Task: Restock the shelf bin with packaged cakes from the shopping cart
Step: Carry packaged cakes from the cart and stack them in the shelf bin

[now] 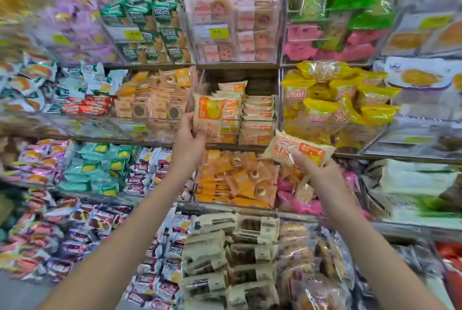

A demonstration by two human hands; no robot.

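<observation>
Fingers [197,132] grip cake pack [208,114] at bin [260,107]

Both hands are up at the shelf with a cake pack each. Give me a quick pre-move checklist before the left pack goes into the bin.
1. Left hand grips its upright beige-and-orange cake pack: ok.
2. Right hand holds the second, tilted beige-and-orange pack: ok.
3. Clear plastic shelf bin holds matching packs: ok.
4. Space left above the stacked packs: ok, upper part open.
5. Left pack over the bin's front edge: cannot tell.
6. Shopping cart supply: cannot tell, out of view.
</observation>
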